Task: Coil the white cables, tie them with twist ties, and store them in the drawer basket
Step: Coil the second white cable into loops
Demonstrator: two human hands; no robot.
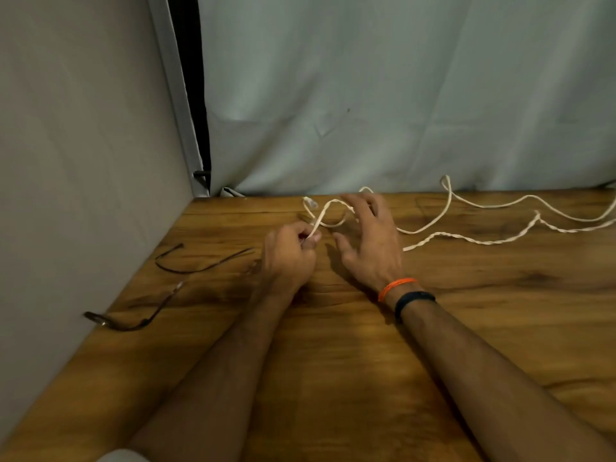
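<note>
Fingers of the left hand (pixel 289 253) pinch the white cable (pixel 430 225) near its plug end at frame centre, anchoring a first loop. The right hand (pixel 370 241) hovers spread-fingered over it, probably ready to gather the slack trailing right. Dark twist ties (pixel 196 261) wait lower left on the wooden table (pixel 366 378).
</note>
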